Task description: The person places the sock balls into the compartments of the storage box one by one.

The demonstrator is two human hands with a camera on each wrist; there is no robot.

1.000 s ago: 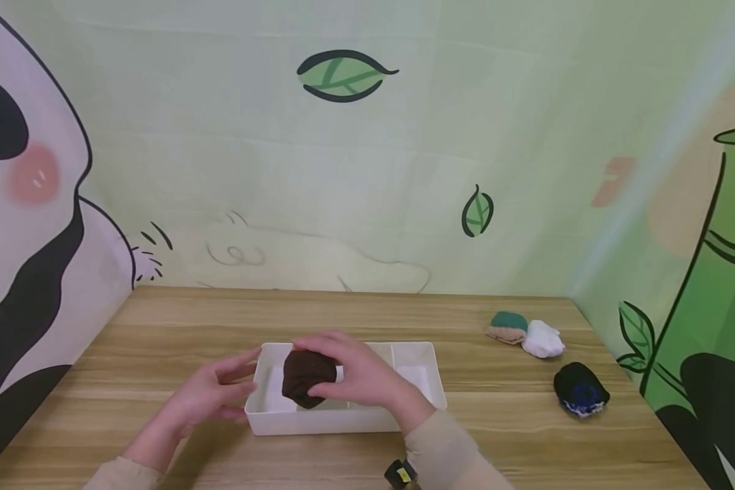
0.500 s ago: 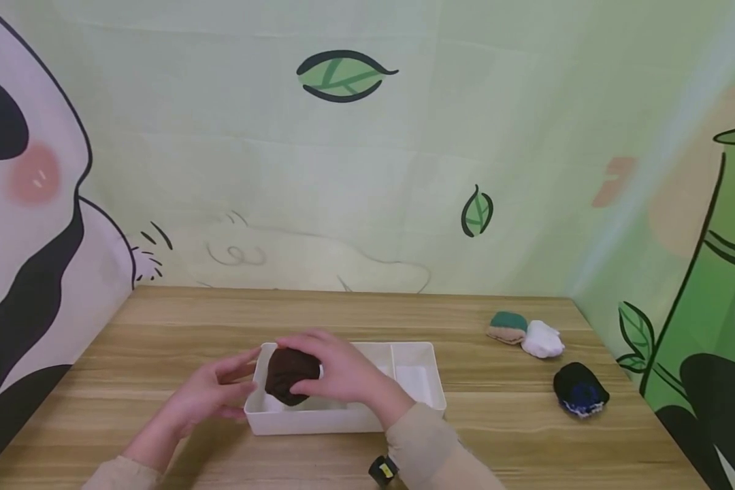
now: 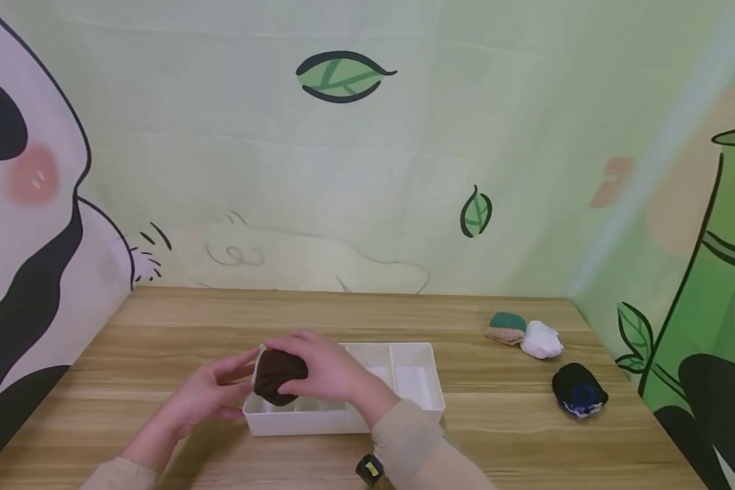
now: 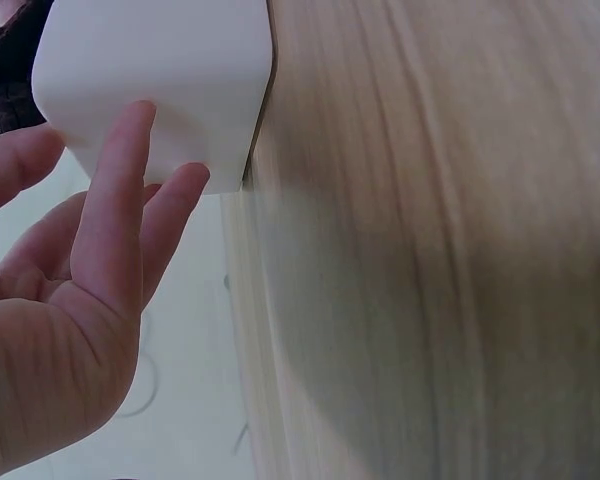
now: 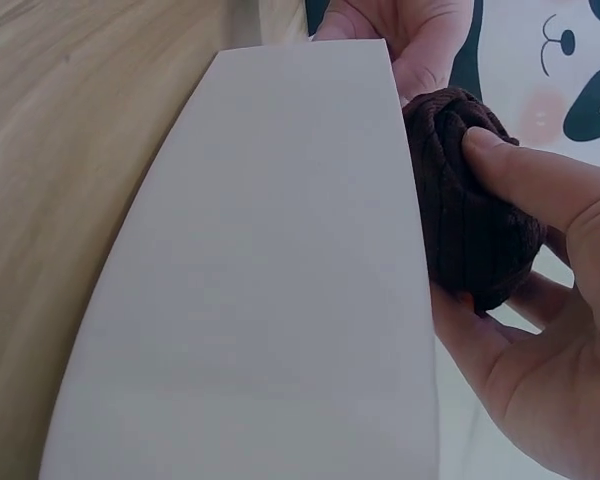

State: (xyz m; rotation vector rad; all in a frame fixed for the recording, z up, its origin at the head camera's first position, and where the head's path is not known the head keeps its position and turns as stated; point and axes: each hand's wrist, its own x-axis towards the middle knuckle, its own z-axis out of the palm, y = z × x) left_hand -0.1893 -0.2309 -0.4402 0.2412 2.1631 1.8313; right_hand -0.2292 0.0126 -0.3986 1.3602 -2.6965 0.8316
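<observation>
My right hand (image 3: 327, 374) holds a dark brown balled-up sock (image 3: 275, 376) over the left end of a white divided box (image 3: 324, 426). In the right wrist view the ribbed knit of the sock (image 5: 470, 200) shows between thumb and fingers, just above the box's rim. My left hand (image 3: 208, 389) is at the box's left end. Its extended fingers touch the outer end wall (image 4: 170, 90), as the left wrist view shows. The sock hides much of the leftmost compartment in the head view.
At the right of the wooden table (image 3: 465, 435) lie a green-and-tan sock bundle (image 3: 507, 328), a white one (image 3: 542, 340) beside it, and a black one with blue patterning (image 3: 579, 390) nearer the front. A printed cloth wall (image 3: 367, 170) stands behind the table.
My right hand has carried the brown sock leftward along the box, from around the first divider to the left end. My left hand has stayed at the end wall.
</observation>
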